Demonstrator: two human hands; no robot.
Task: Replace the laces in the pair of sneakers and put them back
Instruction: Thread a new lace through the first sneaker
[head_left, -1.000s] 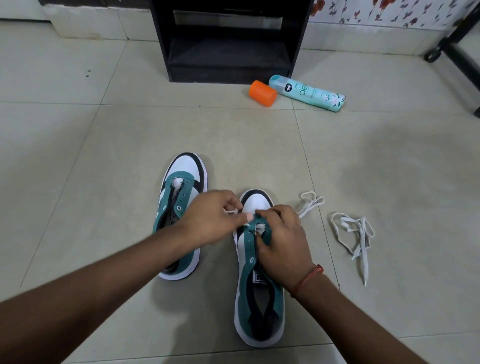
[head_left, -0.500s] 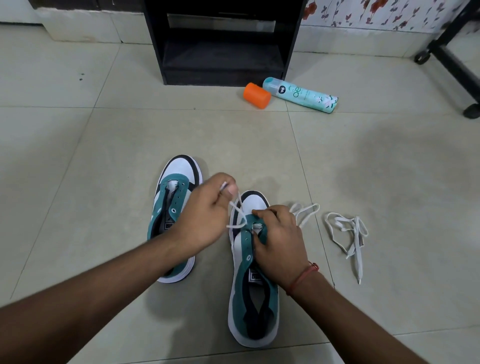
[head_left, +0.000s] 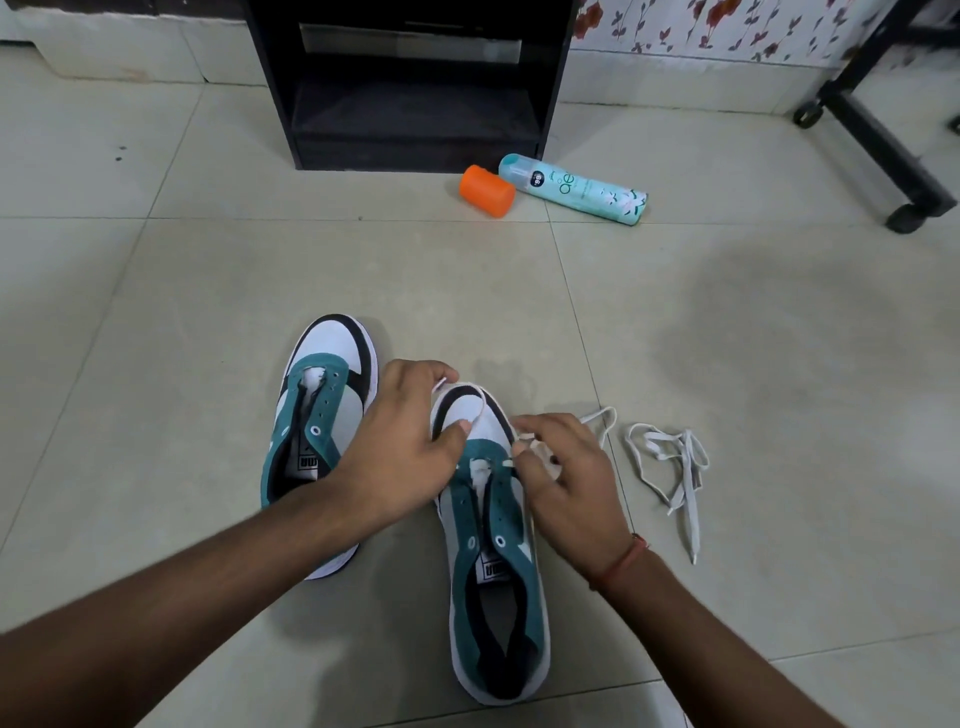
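Both hands are working at the toe end of the right-hand sneaker (head_left: 493, 561), which is lying flat on the tiled floor (head_left: 727, 364) directly under them, toe pointing away. The left hand (head_left: 400, 441) is pinching one end of the white lace (head_left: 480, 397) between fingertips and thumb, so that the lace is looping over the toe cap; the right hand (head_left: 563, 467) is curling around the other run of the same lace just beside the lowest eyelets — whether the tip is already through a hole is hidden by the fingers. The lace is looking flat, soft and very light, likely to twist and slip, so the stiffened tip is probably the best place to hold it for threading. The shoe itself is looking light but firm-soled, and it may be sliding on smooth tile unless one hand is pinning the upper. The second sneaker (head_left: 322, 415) is sitting just left of the left hand, partly under that forearm, eyelets bare. A spare lace (head_left: 670, 462) is lying in a loose tangle on the floor a little to the right of the right hand. Well beyond both hands, a teal spray can (head_left: 576, 188) and an orange cap (head_left: 485, 189) are lying in front of a dark open cabinet (head_left: 410, 83) — perhaps where the pair belongs. A black wheeled frame (head_left: 872, 130) is standing far off to the right.
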